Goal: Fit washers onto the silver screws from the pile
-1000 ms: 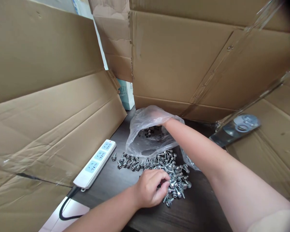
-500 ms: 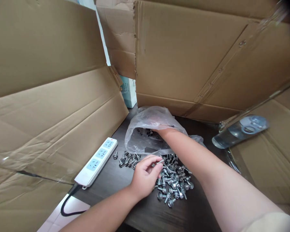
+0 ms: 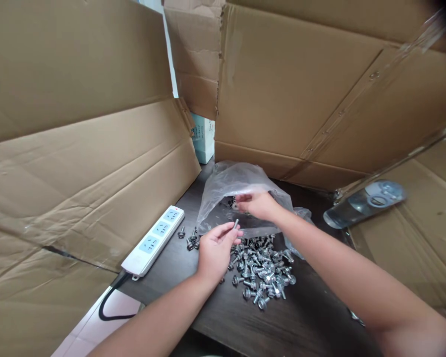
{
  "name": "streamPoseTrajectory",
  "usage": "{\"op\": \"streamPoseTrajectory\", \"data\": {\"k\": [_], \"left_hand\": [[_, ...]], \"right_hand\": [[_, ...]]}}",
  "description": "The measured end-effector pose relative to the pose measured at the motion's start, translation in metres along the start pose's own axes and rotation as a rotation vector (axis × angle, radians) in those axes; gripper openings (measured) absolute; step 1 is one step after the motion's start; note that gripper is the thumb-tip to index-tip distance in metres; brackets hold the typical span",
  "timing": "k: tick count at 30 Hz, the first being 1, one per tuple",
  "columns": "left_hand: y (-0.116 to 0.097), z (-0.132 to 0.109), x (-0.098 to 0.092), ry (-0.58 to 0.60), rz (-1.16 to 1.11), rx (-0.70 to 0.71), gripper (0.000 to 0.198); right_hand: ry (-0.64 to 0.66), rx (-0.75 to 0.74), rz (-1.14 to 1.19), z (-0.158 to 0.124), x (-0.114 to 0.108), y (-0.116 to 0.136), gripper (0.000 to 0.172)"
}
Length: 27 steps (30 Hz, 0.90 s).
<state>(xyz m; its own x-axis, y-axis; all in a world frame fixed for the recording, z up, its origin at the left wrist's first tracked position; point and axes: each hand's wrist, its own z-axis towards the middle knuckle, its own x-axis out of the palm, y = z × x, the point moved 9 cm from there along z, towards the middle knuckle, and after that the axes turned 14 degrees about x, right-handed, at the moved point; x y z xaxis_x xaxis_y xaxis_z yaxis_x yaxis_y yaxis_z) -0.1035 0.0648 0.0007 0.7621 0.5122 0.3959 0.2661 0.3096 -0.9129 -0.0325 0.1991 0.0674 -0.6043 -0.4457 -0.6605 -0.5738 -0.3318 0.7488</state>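
My left hand (image 3: 216, 249) pinches a bolt (image 3: 236, 224) between thumb and fingers, its shank pointing up. Just beyond it, my right hand (image 3: 258, 204) is at the mouth of a clear plastic bag (image 3: 241, 174), fingertips drawn together. Whatever those fingertips hold, if anything, is too small to make out. Small dark and shiny parts (image 3: 230, 202) show inside the bag behind the fingers. A heap of silver bolts (image 3: 262, 272), many with washers on them, lies on the dark table below my hands. Several more bolts (image 3: 191, 242) lie left of my left hand.
A white power strip (image 3: 154, 241) with a black cord (image 3: 104, 305) lies at the left. Cardboard walls (image 3: 282, 89) surround the dark table (image 3: 223, 327). At the right a clear bottle (image 3: 364, 203) leans on its side. A pale blue box (image 3: 204, 139) stands behind.
My right hand has drawn back from deep inside the bag to its mouth. The left hand has risen a little toward it, and its bolt now points more upright.
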Motion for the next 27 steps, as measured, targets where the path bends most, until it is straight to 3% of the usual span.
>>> {"op": "streamPoseTrajectory", "data": {"k": [3,8,13,21,24,27], "left_hand": [[-0.002,0.001,0.0,-0.001,0.0,0.01,0.029],[-0.005,0.004,-0.001,-0.001,-0.001,0.029,0.027],[-0.006,0.006,0.0,0.026,0.003,0.012,0.027],[-0.005,0.007,0.0,0.032,-0.041,0.008,0.028],[-0.003,0.007,-0.001,0.021,-0.06,0.017,0.03],[-0.004,0.007,-0.003,-0.002,-0.061,0.031,0.03]], "right_hand": [[-0.004,-0.061,0.042,-0.024,0.003,0.004,0.001],[-0.212,-0.246,0.059,-0.065,-0.006,0.022,0.012],[-0.335,-0.439,-0.013,-0.084,-0.01,0.037,0.018],[-0.305,-0.629,-0.135,-0.097,0.004,0.035,0.023],[-0.255,-0.619,-0.147,-0.098,0.007,0.031,0.02],[-0.214,-0.516,-0.163,-0.088,0.004,0.021,0.018]]}}
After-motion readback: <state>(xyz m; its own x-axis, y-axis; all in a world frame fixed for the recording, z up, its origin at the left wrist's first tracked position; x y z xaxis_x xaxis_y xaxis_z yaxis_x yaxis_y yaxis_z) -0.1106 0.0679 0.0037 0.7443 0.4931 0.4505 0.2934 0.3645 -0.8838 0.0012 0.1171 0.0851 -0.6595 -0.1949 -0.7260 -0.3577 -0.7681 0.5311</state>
